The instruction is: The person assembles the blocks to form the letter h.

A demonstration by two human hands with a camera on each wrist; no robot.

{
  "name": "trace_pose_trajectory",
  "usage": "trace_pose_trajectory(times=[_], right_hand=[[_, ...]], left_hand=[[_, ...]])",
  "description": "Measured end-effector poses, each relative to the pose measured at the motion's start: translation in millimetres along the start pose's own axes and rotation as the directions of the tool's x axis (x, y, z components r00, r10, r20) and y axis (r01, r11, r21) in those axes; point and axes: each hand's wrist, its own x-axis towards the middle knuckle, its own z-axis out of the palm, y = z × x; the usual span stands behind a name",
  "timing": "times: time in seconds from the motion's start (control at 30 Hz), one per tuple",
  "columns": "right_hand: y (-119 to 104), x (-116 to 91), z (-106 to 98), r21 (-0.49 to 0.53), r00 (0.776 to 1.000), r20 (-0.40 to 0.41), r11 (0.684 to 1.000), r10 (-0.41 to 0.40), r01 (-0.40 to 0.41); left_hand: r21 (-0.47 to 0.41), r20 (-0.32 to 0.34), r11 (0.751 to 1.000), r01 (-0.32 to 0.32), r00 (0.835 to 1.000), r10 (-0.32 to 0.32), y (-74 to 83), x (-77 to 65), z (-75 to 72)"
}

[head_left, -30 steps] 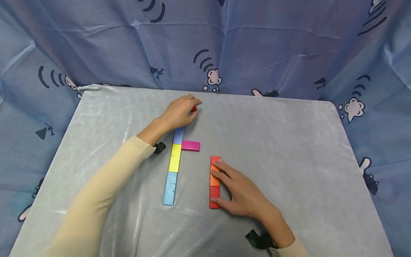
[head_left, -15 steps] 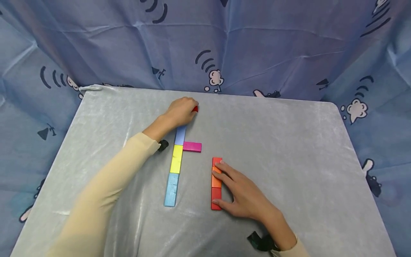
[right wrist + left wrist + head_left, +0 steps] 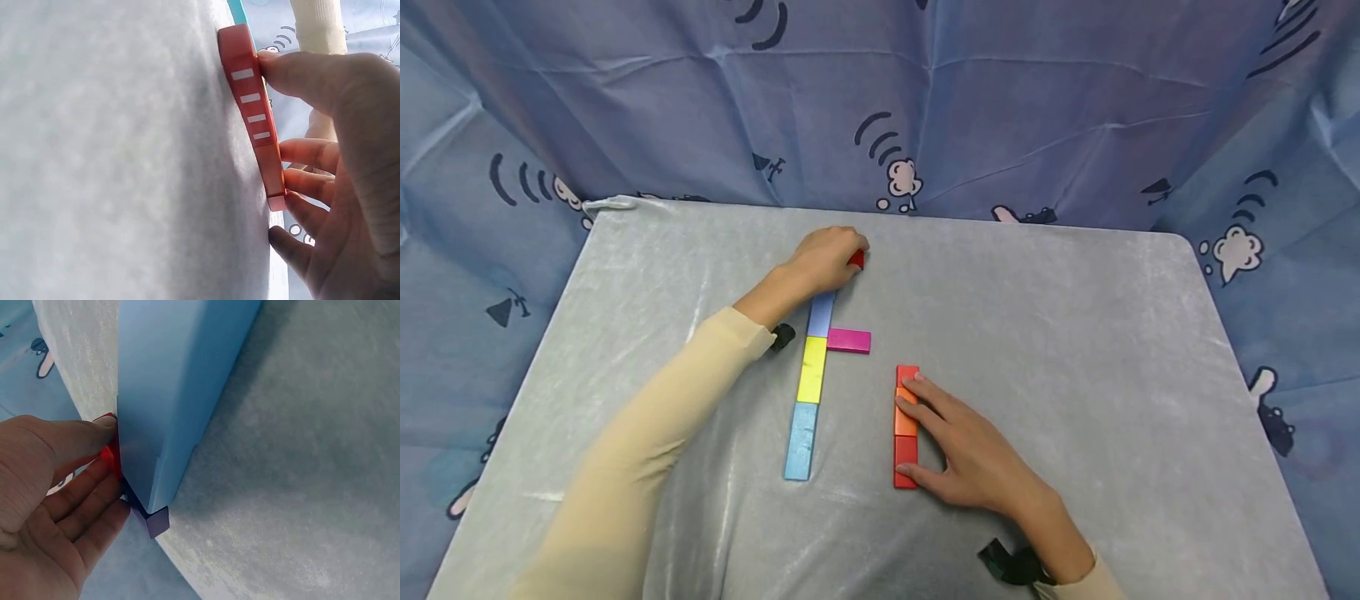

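At the far end of a line of coloured blocks, my left hand (image 3: 826, 258) pinches a red block (image 3: 858, 259) between thumb and fingers. The left wrist view shows this red block (image 3: 113, 453) beside a large blue block face (image 3: 165, 394) and a purple block end (image 3: 156, 522). Nearer in the line lie periwinkle (image 3: 821, 315), yellow (image 3: 812, 370) and light blue (image 3: 801, 442) blocks. A magenta block (image 3: 849, 341) juts out from its right side. My right hand (image 3: 973, 450) rests spread fingertips on a short row of red and orange blocks (image 3: 906, 422); its thumb touches the near red block (image 3: 906, 450).
A grey cloth (image 3: 1075, 350) covers the table. Behind it and at both sides hangs a blue patterned curtain (image 3: 1000, 108). The left forearm sleeve (image 3: 647, 450) stretches over the table's left part. Black straps with cameras (image 3: 1011, 565) sit at the wrists.
The fingers of my left hand have drawn in around the red block, which has shifted slightly toward me. My right hand and the lower blocks stay put apart from a small camera shift.
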Motion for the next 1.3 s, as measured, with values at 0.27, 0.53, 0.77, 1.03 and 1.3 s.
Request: trace_pose_trajectory(times=[0.27, 0.53, 0.77, 1.03, 1.3], right_hand=[[-0.3, -0.5, 0.1, -0.009, 1.000, -0.013, 1.000, -0.008, 0.008], [-0.6, -1.6, 0.4, -0.008, 1.000, -0.004, 1.000, -0.002, 0.002], [0.3, -0.9, 0.7, -0.003, 1.000, -0.011, 1.000, -0.004, 0.004], [1.0, -2.1, 0.9, -0.001, 1.000, -0.026, 1.000, -0.012, 0.012], [2.2, -1.2, 2.3, -0.002, 0.998, -0.057, 0.999, -0.040, 0.040]], left_hand=[[0.005, 0.000, 1.000, -0.026, 1.000, 0.026, 4.0, -6.5, -2.7], [-0.030, -0.009, 0.996, -0.089, 0.996, 0.089, 16.5, -20.5, -2.2], [-0.046, 0.009, 0.986, -0.161, 0.987, 0.162, 29.9, -37.2, 0.9], [-0.067, 0.030, 0.964, -0.259, 0.965, 0.261, 46.2, -51.8, 8.5], [-0.102, 0.039, 0.947, -0.303, 0.950, 0.308, 58.2, -66.2, 17.9]])
